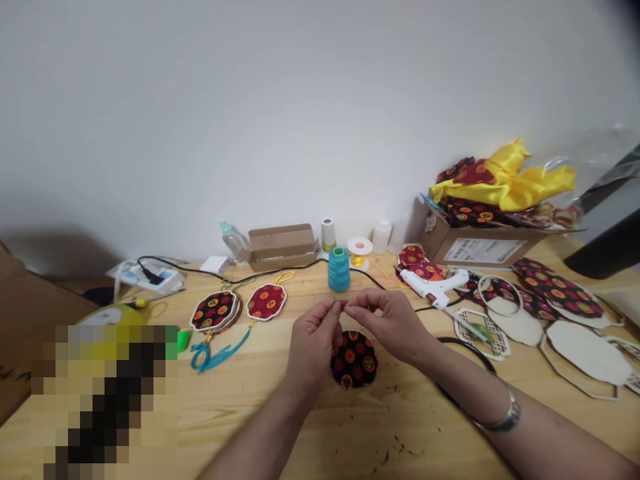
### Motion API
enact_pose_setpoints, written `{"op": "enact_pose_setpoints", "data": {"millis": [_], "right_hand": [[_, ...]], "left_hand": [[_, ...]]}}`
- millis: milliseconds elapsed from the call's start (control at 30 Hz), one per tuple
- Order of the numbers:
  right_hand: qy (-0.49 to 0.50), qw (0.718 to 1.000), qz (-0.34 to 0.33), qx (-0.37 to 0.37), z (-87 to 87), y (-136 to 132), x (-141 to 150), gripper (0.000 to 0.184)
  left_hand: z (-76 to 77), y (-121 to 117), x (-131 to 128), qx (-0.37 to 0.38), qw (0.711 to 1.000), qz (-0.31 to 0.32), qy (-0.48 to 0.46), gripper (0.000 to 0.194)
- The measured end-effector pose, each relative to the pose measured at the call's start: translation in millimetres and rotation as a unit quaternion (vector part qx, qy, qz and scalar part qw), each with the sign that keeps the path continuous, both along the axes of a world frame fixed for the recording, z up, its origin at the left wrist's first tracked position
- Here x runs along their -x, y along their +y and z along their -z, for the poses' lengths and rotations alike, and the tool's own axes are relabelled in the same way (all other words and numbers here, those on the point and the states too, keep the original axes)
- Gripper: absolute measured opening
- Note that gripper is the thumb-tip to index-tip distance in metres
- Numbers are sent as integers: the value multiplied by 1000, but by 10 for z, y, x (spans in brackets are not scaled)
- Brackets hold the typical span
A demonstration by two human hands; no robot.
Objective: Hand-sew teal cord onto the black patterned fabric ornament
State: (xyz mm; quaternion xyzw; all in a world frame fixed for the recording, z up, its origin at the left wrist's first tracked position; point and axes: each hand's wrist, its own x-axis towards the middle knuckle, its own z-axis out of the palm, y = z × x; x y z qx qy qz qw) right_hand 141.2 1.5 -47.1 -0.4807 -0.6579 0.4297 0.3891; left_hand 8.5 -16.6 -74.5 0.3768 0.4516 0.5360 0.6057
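My left hand (pixel 313 343) and my right hand (pixel 387 321) meet above the wooden table (pixel 280 427), fingertips pinched together on something too small to make out, perhaps a thread. Directly beneath them lies a round black fabric piece (pixel 354 360) with red and orange dots. A teal thread spool (pixel 339 269) stands just behind my hands. A silver bracelet (pixel 505 417) sits on my right wrist.
Two finished patterned ornaments (pixel 239 307) with a teal tassel (pixel 215 353) lie to the left. A white glue gun (pixel 436 285), wooden frames (pixel 580 353) and fabric cut-outs spread to the right. A cardboard box (pixel 480 247) holds yellow and patterned cloth. A small box (pixel 281 245), bottles and a power strip (pixel 150 275) line the wall.
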Motion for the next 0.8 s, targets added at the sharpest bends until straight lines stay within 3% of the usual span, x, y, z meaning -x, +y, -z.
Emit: {"op": "enact_pose_setpoints", "data": {"millis": [133,400,633,800], "right_hand": [[-8,999,13,-35,-6,-6,5,12],[45,999,-5,20,1,3,12,12],[-21,998,20,-62,48,17,-14,10],[-23,996,19,-80,77,37,-34,10]], "left_hand": [[-16,-17,-18,-1,1000,23,-17,24],[-17,-30,7,-14,999,37,24,27],[-29,-23,10,-13,998,35,49,27],[-48,-31,-5,-5,998,41,46,28]]}}
